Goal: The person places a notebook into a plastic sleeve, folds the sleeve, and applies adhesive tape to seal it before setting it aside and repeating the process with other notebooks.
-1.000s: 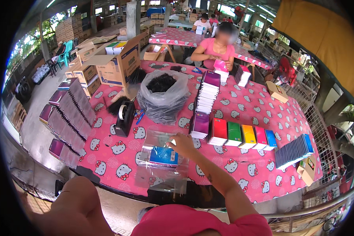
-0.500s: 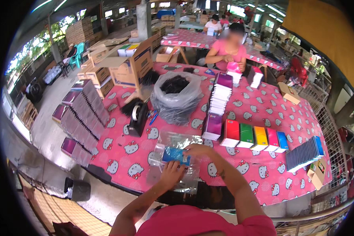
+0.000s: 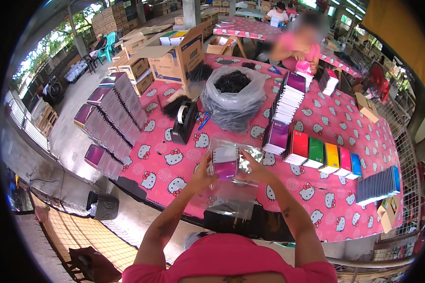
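Between my two hands is a small spiral notebook bundle (image 3: pixel 225 170) with a purple cover facing me and a pale part above it. Clear plastic film (image 3: pixel 236 203) lies around and under the bundle on the table. My left hand (image 3: pixel 203 176) grips the bundle's left edge. On the opposite edge, my right hand (image 3: pixel 257 170) presses with its fingers through the crinkled film. Whether the bundle is fully inside the plastic, I cannot tell. Just to the right of my hands stands a row of notebook stacks with purple (image 3: pixel 277 134), red (image 3: pixel 297 144), green, yellow, pink and blue covers.
A black tape dispenser (image 3: pixel 183 123) and a clear bag of black spiral coils (image 3: pixel 233 101) stand beyond my hands. Wrapped purple notebook stacks (image 3: pixel 107 120) line the left edge. An open cardboard box (image 3: pixel 177 59) is farther back. A co-worker (image 3: pixel 303 47) handles notebooks across the table.
A blue cover lay under my hands before; now a purple cover faces me. My hands have moved apart to the bundle's two sides. The whole view has shifted.
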The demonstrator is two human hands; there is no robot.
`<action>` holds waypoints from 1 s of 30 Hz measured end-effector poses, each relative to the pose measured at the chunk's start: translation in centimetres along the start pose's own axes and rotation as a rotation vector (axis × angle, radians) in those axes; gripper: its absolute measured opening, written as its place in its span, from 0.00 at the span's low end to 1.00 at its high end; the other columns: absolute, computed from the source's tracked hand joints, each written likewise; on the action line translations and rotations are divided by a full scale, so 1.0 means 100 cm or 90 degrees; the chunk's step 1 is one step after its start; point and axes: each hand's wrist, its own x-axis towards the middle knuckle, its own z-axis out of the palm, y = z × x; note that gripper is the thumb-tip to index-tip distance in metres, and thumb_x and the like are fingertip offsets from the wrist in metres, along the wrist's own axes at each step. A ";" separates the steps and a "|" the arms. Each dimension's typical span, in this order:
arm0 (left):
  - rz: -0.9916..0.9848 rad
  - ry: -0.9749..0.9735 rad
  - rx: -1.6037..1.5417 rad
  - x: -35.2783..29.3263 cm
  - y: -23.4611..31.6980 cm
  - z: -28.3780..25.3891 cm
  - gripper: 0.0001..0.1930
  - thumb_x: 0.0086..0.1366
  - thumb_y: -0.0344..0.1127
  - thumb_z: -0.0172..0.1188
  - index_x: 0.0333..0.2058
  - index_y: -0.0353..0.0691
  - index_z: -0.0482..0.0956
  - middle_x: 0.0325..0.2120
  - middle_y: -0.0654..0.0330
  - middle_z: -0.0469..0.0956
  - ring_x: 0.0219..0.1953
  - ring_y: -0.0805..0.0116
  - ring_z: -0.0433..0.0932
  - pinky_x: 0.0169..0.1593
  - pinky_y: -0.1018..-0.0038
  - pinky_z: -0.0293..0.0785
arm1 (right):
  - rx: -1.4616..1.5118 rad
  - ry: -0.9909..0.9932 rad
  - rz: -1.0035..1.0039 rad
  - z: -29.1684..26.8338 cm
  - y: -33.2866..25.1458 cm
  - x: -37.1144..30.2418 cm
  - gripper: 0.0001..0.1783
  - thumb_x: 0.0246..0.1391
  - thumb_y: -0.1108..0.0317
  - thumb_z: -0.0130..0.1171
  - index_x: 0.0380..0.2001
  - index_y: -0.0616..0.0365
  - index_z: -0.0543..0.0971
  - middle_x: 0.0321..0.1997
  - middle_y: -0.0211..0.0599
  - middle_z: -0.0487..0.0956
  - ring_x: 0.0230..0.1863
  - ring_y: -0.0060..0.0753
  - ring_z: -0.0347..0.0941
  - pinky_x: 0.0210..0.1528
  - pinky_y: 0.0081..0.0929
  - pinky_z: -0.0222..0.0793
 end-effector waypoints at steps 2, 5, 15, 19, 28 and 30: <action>-0.053 -0.037 -0.036 0.027 0.011 0.000 0.39 0.48 0.30 0.71 0.61 0.38 0.65 0.55 0.53 0.69 0.57 0.56 0.71 0.58 0.61 0.70 | 0.026 0.091 0.045 0.014 0.005 0.011 0.60 0.35 0.64 0.80 0.71 0.54 0.55 0.68 0.42 0.63 0.66 0.42 0.61 0.64 0.39 0.61; -0.059 -0.186 0.012 0.038 0.039 -0.009 0.43 0.47 0.30 0.72 0.62 0.38 0.62 0.53 0.53 0.68 0.56 0.56 0.71 0.65 0.62 0.63 | -0.057 0.104 0.008 0.009 0.006 0.012 0.57 0.37 0.59 0.80 0.68 0.56 0.58 0.65 0.40 0.65 0.65 0.38 0.63 0.61 0.39 0.67; -0.074 -0.063 -0.175 0.015 0.020 0.025 0.51 0.52 0.27 0.67 0.70 0.41 0.43 0.63 0.51 0.57 0.66 0.60 0.59 0.65 0.65 0.60 | 0.131 0.153 0.010 0.063 -0.011 0.006 0.60 0.51 0.63 0.70 0.74 0.50 0.37 0.68 0.40 0.60 0.66 0.38 0.59 0.67 0.34 0.57; -0.045 -0.181 -0.221 0.018 0.010 0.001 0.55 0.55 0.32 0.67 0.72 0.44 0.35 0.71 0.51 0.47 0.70 0.56 0.53 0.67 0.64 0.59 | 0.003 0.213 -0.043 0.043 0.020 0.000 0.58 0.55 0.56 0.67 0.74 0.49 0.37 0.72 0.46 0.56 0.70 0.43 0.55 0.68 0.35 0.55; -0.242 0.153 0.078 0.131 -0.069 -0.179 0.14 0.62 0.38 0.62 0.42 0.35 0.81 0.29 0.57 0.82 0.28 0.69 0.79 0.34 0.72 0.74 | -0.368 0.298 -0.130 0.034 -0.118 0.040 0.21 0.51 0.61 0.67 0.49 0.55 0.79 0.49 0.44 0.80 0.49 0.47 0.76 0.53 0.42 0.66; -0.223 0.186 -0.080 0.130 -0.080 -0.174 0.11 0.61 0.36 0.62 0.38 0.34 0.82 0.24 0.56 0.82 0.25 0.68 0.79 0.30 0.71 0.73 | -0.521 0.315 -0.235 0.052 -0.129 0.035 0.19 0.51 0.56 0.66 0.44 0.52 0.82 0.40 0.40 0.82 0.46 0.47 0.76 0.53 0.45 0.62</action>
